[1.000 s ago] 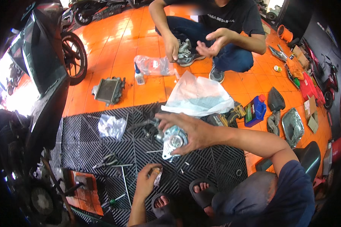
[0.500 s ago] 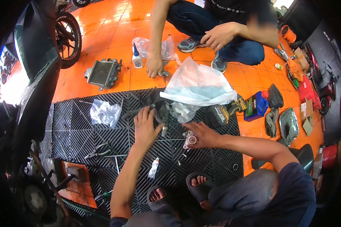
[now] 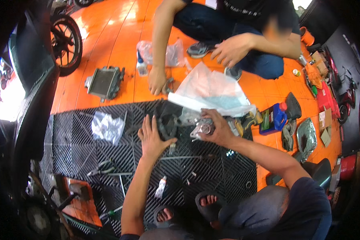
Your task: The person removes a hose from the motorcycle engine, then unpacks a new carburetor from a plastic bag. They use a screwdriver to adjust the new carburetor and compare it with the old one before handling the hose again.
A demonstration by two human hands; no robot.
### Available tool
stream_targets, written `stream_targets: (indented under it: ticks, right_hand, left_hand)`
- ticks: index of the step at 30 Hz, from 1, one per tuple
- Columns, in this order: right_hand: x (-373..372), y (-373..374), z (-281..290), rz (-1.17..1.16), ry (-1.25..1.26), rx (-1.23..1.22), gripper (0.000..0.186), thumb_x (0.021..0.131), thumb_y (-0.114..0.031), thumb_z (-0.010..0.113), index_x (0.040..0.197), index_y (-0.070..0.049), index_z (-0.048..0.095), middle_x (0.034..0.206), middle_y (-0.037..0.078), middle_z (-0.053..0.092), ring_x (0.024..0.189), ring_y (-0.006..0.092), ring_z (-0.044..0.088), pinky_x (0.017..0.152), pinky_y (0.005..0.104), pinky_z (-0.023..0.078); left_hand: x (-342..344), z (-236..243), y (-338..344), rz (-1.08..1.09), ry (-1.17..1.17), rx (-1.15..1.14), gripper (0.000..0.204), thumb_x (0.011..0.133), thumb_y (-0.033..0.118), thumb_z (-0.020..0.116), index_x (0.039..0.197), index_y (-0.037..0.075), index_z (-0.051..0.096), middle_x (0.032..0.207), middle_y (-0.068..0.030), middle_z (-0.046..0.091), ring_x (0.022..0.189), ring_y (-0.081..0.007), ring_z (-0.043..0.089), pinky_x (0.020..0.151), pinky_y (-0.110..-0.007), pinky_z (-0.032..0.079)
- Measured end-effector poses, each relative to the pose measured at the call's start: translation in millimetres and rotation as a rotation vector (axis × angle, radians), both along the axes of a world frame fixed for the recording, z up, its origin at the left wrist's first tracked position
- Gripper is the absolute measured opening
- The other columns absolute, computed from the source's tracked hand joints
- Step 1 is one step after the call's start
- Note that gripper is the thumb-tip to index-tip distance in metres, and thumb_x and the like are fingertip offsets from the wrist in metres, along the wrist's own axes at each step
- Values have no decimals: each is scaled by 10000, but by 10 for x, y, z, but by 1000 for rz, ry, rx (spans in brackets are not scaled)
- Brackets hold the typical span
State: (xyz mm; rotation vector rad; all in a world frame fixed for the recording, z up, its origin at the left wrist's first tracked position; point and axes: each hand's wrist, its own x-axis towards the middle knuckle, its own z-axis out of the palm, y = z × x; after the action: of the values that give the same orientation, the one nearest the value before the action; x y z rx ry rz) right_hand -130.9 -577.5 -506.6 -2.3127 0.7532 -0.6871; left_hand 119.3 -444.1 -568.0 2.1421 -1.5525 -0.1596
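My left hand (image 3: 151,140), fingers spread and holding nothing, is over the black ribbed mat (image 3: 74,138), beside a black rubber hose (image 3: 168,127). In my right hand (image 3: 220,130) is a small silver metal housing with a round centre (image 3: 203,128), gripped from its right side above the mat. Just beyond it lies a white sheet-like bag (image 3: 212,90). Nearer me on the mat are a small white tube (image 3: 161,188) and a bolt (image 3: 189,181). A long thin rod (image 3: 184,157) lies between my hands and the tube.
A co-worker squats opposite, one hand (image 3: 158,81) low by a small metal part. A radiator (image 3: 104,83) and blue-capped bottle (image 3: 141,68) stand on orange tiles. Pliers (image 3: 104,169), a clear plastic bag (image 3: 108,127), a yellow-black power tool (image 3: 250,120) and a blue-green jug (image 3: 273,119) surround the mat.
My right hand has lifted the metal housing up and away from me, toward the white bag. My left hand's fingers have spread, and it is slightly nearer me relative to the hose.
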Motion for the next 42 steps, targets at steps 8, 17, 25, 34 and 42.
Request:
stream_targets:
  ticks: [8, 17, 25, 34, 42]
  right_hand:
    - [88, -96, 176, 5, -105, -7, 834, 714, -174, 860, 1413, -34, 427, 1214, 145, 566, 1137, 282, 590, 1006, 392, 466]
    - [268, -490, 329, -115, -173, -227, 764, 694, -150, 844, 1351, -19, 476, 1199, 165, 557, 1117, 314, 597, 992, 410, 474]
    - [409, -618, -466, -233, -77, -208, 706, 686, -237, 832, 1288, -36, 521, 1245, 173, 550, 1167, 371, 549, 978, 452, 444]
    - [169, 415, -326, 200, 52, -55, 726, 746, -245, 829, 1365, -74, 492, 1294, 166, 536, 1159, 366, 551, 1021, 442, 450]
    - [-29, 626, -468, 324, 278, 28, 811, 787, -262, 829, 1446, -76, 395, 1321, 185, 491, 1202, 382, 530, 1024, 451, 453]
  left_hand:
    - [38, 102, 8, -16, 5, -86, 1154, 498, 524, 906, 1432, 32, 439, 1290, -252, 454, 1246, -419, 430, 1084, -525, 316]
    - [201, 719, 692, 48, 1610, -774, 774, 920, 607, 550, 1453, 58, 430, 1358, -131, 537, 1215, -303, 540, 976, -468, 491]
    - [77, 1136, 1320, 241, 1852, -808, 720, 969, 669, 397, 1342, 62, 500, 1062, -107, 603, 925, -266, 605, 586, -379, 496]
    - [-23, 1265, 1631, -16, 1827, -683, 678, 937, 636, 536, 1259, 40, 505, 1061, -131, 580, 962, -264, 603, 580, -364, 534]
    - [-127, 1371, 1691, 71, 1631, -516, 523, 1031, 445, 509, 1298, -3, 482, 987, -166, 665, 761, -229, 677, 545, -309, 538]
